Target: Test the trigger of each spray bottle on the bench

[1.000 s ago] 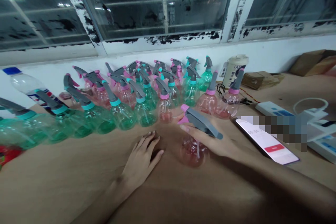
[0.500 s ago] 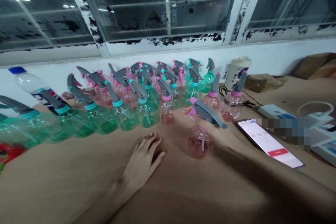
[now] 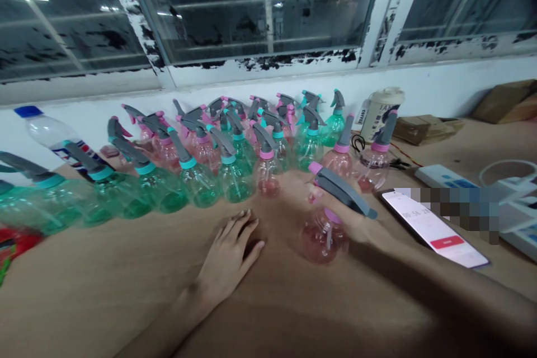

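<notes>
My left hand [image 3: 229,254] lies flat on the table, palm down with fingers spread, and holds nothing. A pink spray bottle [image 3: 322,241] with a grey and pink trigger head stands in front of my right hand [image 3: 357,226]. That hand is wrapped round the bottle's neck, just under the trigger head; the bottle and trigger head partly hide the fingers. Nearest beyond the hands are another pink spray bottle [image 3: 268,174] and a green spray bottle [image 3: 235,182] at the front of the group.
Several green and pink spray bottles crowd toward the wall. A soda bottle [image 3: 52,131] stands at the left. On the right are a coffee cup [image 3: 381,114], a phone [image 3: 436,229] showing a timer, a power strip [image 3: 447,177] and cardboard boxes [image 3: 428,128].
My right hand and the pink spray bottle have shifted slightly right and toward me. The left hand has stayed in place.
</notes>
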